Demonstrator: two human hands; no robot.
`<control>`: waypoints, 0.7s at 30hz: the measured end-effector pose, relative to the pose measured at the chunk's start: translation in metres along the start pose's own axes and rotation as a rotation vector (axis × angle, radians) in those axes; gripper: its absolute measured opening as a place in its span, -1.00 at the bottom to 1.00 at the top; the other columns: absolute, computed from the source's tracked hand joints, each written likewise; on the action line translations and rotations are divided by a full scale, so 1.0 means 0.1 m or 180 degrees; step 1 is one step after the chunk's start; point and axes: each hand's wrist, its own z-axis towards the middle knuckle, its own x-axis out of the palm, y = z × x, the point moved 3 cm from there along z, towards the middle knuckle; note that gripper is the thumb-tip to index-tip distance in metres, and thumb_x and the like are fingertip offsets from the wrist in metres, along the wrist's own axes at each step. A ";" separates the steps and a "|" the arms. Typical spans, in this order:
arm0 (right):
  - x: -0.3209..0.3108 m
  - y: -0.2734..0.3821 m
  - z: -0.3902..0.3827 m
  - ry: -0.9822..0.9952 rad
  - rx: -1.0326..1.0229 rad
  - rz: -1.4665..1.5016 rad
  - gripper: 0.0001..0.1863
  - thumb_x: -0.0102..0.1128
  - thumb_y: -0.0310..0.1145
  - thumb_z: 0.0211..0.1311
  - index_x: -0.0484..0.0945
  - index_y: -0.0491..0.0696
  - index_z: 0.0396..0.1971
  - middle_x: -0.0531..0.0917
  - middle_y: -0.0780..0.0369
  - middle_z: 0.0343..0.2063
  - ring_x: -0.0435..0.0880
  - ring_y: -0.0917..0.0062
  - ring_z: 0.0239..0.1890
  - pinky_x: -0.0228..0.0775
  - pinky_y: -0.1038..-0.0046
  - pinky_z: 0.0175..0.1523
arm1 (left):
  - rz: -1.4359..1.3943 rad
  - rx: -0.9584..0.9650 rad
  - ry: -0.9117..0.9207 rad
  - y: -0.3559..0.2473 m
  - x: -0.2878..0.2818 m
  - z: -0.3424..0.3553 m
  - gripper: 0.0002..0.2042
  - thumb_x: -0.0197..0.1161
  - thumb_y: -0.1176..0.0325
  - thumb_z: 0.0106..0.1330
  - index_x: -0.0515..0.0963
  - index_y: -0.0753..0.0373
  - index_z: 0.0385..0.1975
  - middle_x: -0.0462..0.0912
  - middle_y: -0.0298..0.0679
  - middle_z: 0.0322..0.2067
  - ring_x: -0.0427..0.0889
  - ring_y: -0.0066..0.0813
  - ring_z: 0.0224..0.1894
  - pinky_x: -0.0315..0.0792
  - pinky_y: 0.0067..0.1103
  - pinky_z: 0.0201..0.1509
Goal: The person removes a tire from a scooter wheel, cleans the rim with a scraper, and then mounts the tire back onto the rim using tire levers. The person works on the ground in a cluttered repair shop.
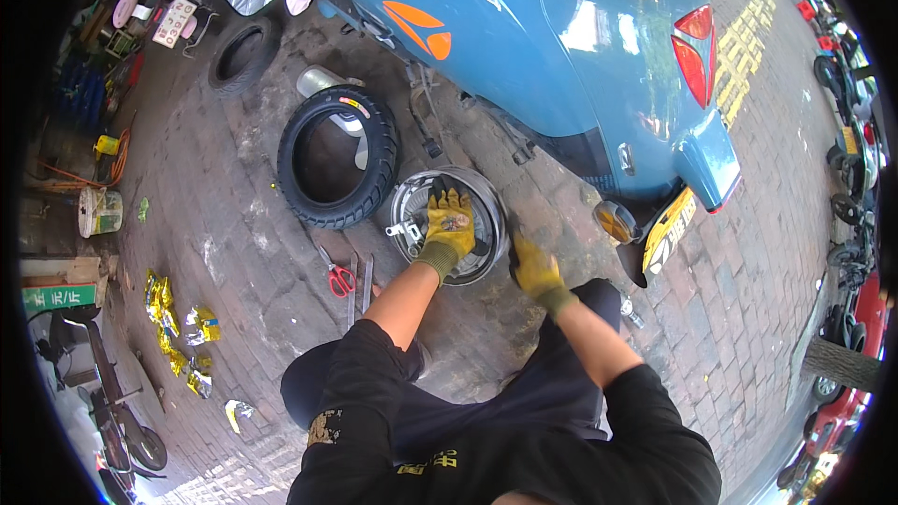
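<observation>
A silver metal wheel [496, 215] lies flat on the pavement between my knees. My left hand [449, 224], in a yellow work glove with dark fingertips, rests on its hub with the fingers stretched forward. My right hand [537, 271], gloved the same way, is just beside the wheel's right edge. Its fingers are dark and smeared, so I cannot tell whether they grip anything. A black tyre [292, 168] with a coloured label lies to the left of the wheel. Red-handled scissors [342, 281] and a flat metal bar [367, 282] lie nearer to me.
A blue scooter [561, 65] stands close ahead, its rear mudguard [645, 257] reaching toward my right. Another tyre [245, 56] lies farther left. Crumpled yellow wrappers [161, 304] and a white bucket [100, 211] are at the left. A small canister-like object [632, 312] lies beside my right knee.
</observation>
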 end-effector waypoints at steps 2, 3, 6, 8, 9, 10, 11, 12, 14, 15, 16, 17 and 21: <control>0.13 -0.13 -0.28 -0.0611 -0.0108 -0.0543 -0.20 0.15 -0.39 0.20 0.14 -0.03 0.49 0.49 -0.08 0.28 0.53 0.02 0.27 0.37 0.08 0.33 | 0.0183 0.0265 -0.0114 -0.18 -0.08 0.01 -0.13 0.29 -0.06 0.22 0.22 0.32 0.47 0.19 0.17 0.48 0.18 0.13 0.52 -0.13 -0.08 0.61; 0.27 -0.09 -0.39 -0.0850 -0.0183 -0.0744 -0.26 0.16 -0.35 0.21 0.24 -0.05 0.44 0.55 -0.07 0.22 0.57 0.03 0.22 0.41 0.09 0.29 | 0.0275 0.0270 -0.0445 -0.14 0.05 -0.02 -0.15 0.29 -0.03 0.22 0.22 0.30 0.47 0.19 0.16 0.48 0.17 0.11 0.53 -0.12 -0.08 0.61; 0.04 -0.27 0.38 -0.0365 0.0035 -0.0339 -0.24 0.13 -0.46 0.18 0.22 -0.04 0.45 0.63 -0.10 0.06 0.66 -0.05 0.03 0.51 0.00 0.11 | 0.0207 0.0490 -0.0444 -0.29 0.02 0.04 -0.16 0.31 -0.01 0.21 0.25 0.29 0.46 0.25 0.13 0.46 0.19 0.10 0.52 -0.09 -0.08 0.60; 0.07 -0.26 0.39 -0.0349 0.0148 -0.0002 -0.32 0.12 -0.47 0.19 0.28 -0.05 0.38 0.63 -0.10 0.07 0.65 -0.04 0.06 0.50 0.02 0.13 | 0.0140 0.0454 -0.0406 -0.33 0.00 0.00 -0.17 0.30 0.01 0.22 0.23 0.29 0.47 0.25 0.12 0.46 0.20 0.11 0.52 -0.10 -0.08 0.60; 0.25 -0.15 0.11 -0.0126 0.0319 0.0089 -0.30 0.12 -0.47 0.19 0.26 -0.04 0.40 0.62 -0.10 0.08 0.64 -0.04 0.08 0.49 0.03 0.15 | 0.0136 0.0362 -0.0373 -0.17 0.03 -0.04 -0.17 0.29 0.02 0.22 0.22 0.28 0.47 0.25 0.12 0.46 0.21 0.11 0.51 -0.10 -0.08 0.60; 0.42 -0.11 -0.27 0.0114 0.0521 0.0106 -0.28 0.12 -0.47 0.19 0.24 -0.04 0.42 0.61 -0.11 0.09 0.64 -0.03 0.10 0.48 0.04 0.17 | 0.0159 0.0323 -0.0266 -0.10 0.07 -0.07 -0.16 0.29 0.03 0.22 0.21 0.29 0.48 0.24 0.12 0.47 0.19 0.11 0.52 -0.11 -0.08 0.60; 0.54 -0.18 -0.55 -0.1031 -0.0088 -0.0288 -0.23 0.13 -0.45 0.21 0.18 -0.03 0.48 0.61 -0.11 0.09 0.61 0.00 0.15 0.46 0.04 0.19 | 0.0148 0.0342 -0.0253 -0.13 -0.01 0.01 -0.15 0.29 0.03 0.21 0.19 0.29 0.49 0.23 0.12 0.47 0.18 0.11 0.52 -0.12 -0.08 0.60; 0.54 -0.15 -0.60 -0.0895 -0.0250 -0.0490 -0.18 0.16 -0.42 0.22 0.12 -0.03 0.52 0.62 -0.10 0.07 0.60 0.02 0.16 0.46 0.05 0.20 | 0.0157 0.0310 -0.0169 -0.07 0.02 0.02 -0.14 0.29 0.04 0.21 0.17 0.30 0.49 0.21 0.13 0.48 0.17 0.11 0.53 -0.13 -0.08 0.60; 0.32 -0.08 -0.17 0.0048 0.0475 0.0074 -0.21 0.17 -0.41 0.21 0.17 -0.05 0.48 0.63 -0.07 0.02 0.62 0.02 0.11 0.49 0.06 0.16 | 0.0178 0.0237 -0.0281 -0.07 0.15 -0.04 -0.09 0.34 -0.03 0.20 0.17 0.32 0.49 0.20 0.11 0.49 0.13 0.09 0.55 -0.13 -0.09 0.61; 0.14 -0.21 0.15 -0.0279 0.0284 -0.0141 -0.25 0.18 -0.40 0.19 0.22 -0.08 0.43 0.64 -0.06 0.00 0.63 0.02 0.10 0.51 0.08 0.13 | 0.0224 0.0280 -0.0430 -0.17 0.03 0.07 -0.08 0.35 -0.05 0.18 0.17 0.33 0.49 0.20 0.12 0.49 0.12 0.09 0.55 -0.12 -0.10 0.61; 0.05 -0.23 0.26 -0.0309 0.0275 -0.0156 -0.25 0.18 -0.41 0.19 0.22 -0.07 0.43 0.64 -0.05 0.00 0.63 0.02 0.09 0.52 0.08 0.12 | 0.0286 0.0276 -0.0486 -0.20 0.05 0.07 -0.06 0.37 -0.06 0.16 0.18 0.34 0.49 0.19 0.12 0.49 0.12 0.09 0.55 -0.12 -0.11 0.61; 0.03 -0.18 0.29 -0.0306 0.0293 -0.0121 -0.26 0.18 -0.41 0.19 0.23 -0.07 0.42 0.64 -0.05 -0.01 0.64 0.02 0.08 0.52 0.07 0.11 | 0.0164 0.0251 -0.0472 -0.21 0.07 0.04 -0.05 0.38 -0.07 0.15 0.18 0.34 0.49 0.19 0.13 0.49 0.11 0.10 0.56 -0.12 -0.11 0.61; 0.43 -0.16 -0.25 -0.0521 0.0188 -0.0148 -0.24 0.18 -0.42 0.18 0.21 -0.04 0.43 0.64 -0.08 0.01 0.67 -0.01 0.03 0.52 0.04 0.10 | 0.0135 0.0181 -0.0119 -0.15 -0.07 0.02 -0.04 0.37 -0.08 0.16 0.17 0.30 0.50 0.16 0.13 0.51 0.04 0.18 0.57 -0.17 -0.06 0.61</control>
